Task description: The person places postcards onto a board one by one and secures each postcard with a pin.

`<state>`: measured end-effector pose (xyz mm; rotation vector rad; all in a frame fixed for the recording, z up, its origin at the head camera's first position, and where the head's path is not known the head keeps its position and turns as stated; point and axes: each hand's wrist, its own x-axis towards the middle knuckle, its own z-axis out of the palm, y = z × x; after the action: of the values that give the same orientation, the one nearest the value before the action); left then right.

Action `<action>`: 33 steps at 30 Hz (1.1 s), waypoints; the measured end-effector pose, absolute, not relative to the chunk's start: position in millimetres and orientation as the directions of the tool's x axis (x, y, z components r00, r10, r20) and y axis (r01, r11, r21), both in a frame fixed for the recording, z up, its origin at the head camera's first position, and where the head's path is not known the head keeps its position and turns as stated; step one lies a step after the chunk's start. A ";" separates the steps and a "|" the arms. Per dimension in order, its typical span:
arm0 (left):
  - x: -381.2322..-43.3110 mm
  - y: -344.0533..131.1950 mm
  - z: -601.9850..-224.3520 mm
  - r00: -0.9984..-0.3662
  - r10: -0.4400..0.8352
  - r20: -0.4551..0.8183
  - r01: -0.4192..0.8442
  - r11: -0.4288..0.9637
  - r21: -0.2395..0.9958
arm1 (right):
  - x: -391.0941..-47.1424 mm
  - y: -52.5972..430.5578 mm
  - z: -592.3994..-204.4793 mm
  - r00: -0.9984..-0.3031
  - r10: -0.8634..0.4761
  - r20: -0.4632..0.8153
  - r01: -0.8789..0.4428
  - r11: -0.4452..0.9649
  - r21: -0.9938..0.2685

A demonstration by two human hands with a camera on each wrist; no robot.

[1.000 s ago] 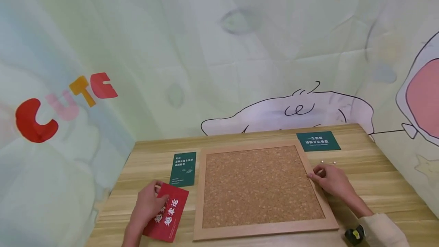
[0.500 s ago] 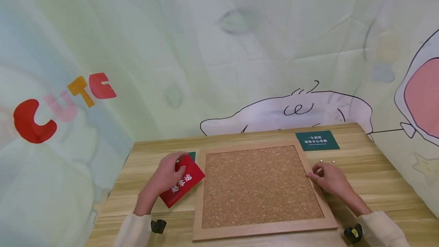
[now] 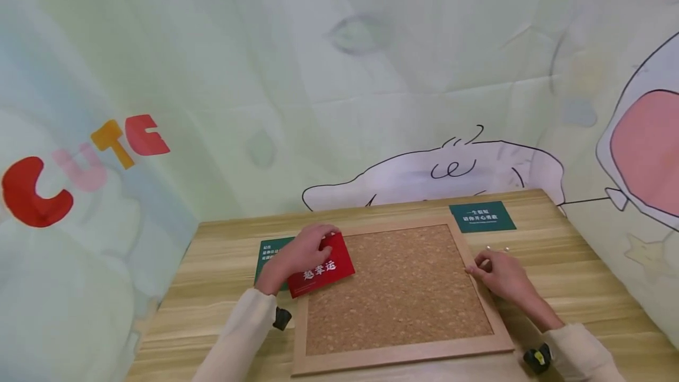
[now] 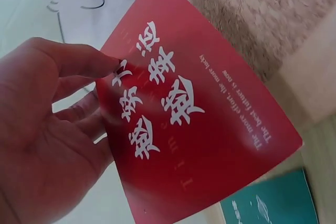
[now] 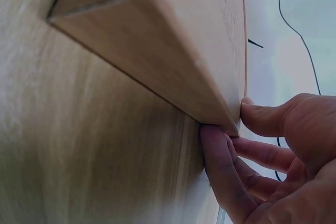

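Note:
My left hand [image 3: 303, 252] pinches a red card [image 3: 339, 257] by its edge between thumb and fingers, over the upper left part of the cork board [image 3: 403, 287]. In the left wrist view, the red card [image 4: 173, 103] is tilted, with white Chinese characters and small English lines facing the camera. My right hand [image 3: 504, 276] holds the right side of the board's wooden frame. The right wrist view shows the thumb on the top of the frame [image 5: 152, 45] and the index finger against its outer side, low by the table.
A green card [image 3: 269, 249] lies left of the board, partly covered by my left hand and arm. Another green card [image 3: 484, 217] lies beyond the board's top right corner. Two small pins [image 3: 506, 249] sit just past my right hand. A printed cloth [image 3: 254, 75] hangs behind the wooden table [image 3: 180, 299].
My left hand has carried the red card rightward and away from me, from the table's left side to over the board's upper left. My right hand has stayed at the frame.

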<state>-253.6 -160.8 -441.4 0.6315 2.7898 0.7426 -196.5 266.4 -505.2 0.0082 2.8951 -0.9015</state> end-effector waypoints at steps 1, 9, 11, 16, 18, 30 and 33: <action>-255.8 -157.6 -442.5 -0.889 0.452 -0.075 0.357 0.786 0.505 | -196.5 266.2 -505.4 -0.994 -0.027 -0.104 0.036 0.823 -0.566; -271.4 -137.8 -453.8 -0.866 0.486 -0.119 0.378 0.790 0.483 | -197.2 264.3 -504.7 -0.995 -0.032 -0.099 0.030 0.821 -0.570; -274.8 -133.6 -456.7 -0.860 0.496 -0.120 0.390 0.790 0.473 | -197.4 263.7 -503.9 -0.994 -0.032 -0.102 0.032 0.819 -0.573; -282.2 -123.2 -465.2 -0.845 0.523 -0.111 0.424 0.782 0.457 | -197.2 263.2 -504.2 -0.995 -0.031 -0.096 0.030 0.816 -0.577; -284.7 -119.6 -468.3 -0.841 0.530 -0.110 0.430 0.778 0.458 | -196.9 263.5 -504.8 -0.995 -0.030 -0.092 0.029 0.816 -0.577; -293.5 -108.9 -481.9 -0.835 0.541 -0.098 0.443 0.767 0.464 | -194.3 266.3 -507.1 -0.997 -0.038 -0.068 0.009 0.806 -0.592; -295.1 -110.8 -485.2 -0.834 0.543 -0.092 0.443 0.761 0.473 | -194.6 266.7 -507.5 -0.997 -0.038 -0.072 0.012 0.805 -0.593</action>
<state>-295.1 -110.8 -485.2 0.7772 2.7339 0.6514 -194.6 266.7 -507.5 -0.0216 2.9084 -0.9554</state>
